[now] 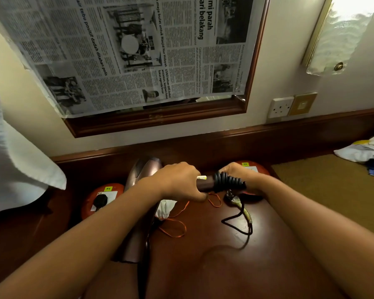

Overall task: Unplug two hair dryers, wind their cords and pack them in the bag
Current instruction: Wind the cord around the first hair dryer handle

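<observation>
I hold a mauve hair dryer [144, 169] above the dark wooden table [225, 266]. My left hand [177, 180] grips its handle near the body. Black cord [228, 181] is coiled in several turns around the handle's end, and my right hand [244, 175] grips that coiled end. The loose cord [240, 221] and its plug [230, 196] hang down to the tabletop. A second mauve hair dryer [134, 242] lies on the table under my left forearm, its black cord beside it. A white drawstring bag [164, 209] with orange strings lies between them, partly hidden.
Two round red objects with labels lie on the table, one at left [91, 203] with a black plug [100, 200] on it, one behind my right hand [252, 166]. A wall socket [280, 107] is at upper right. White cloth [20, 169] hangs at left.
</observation>
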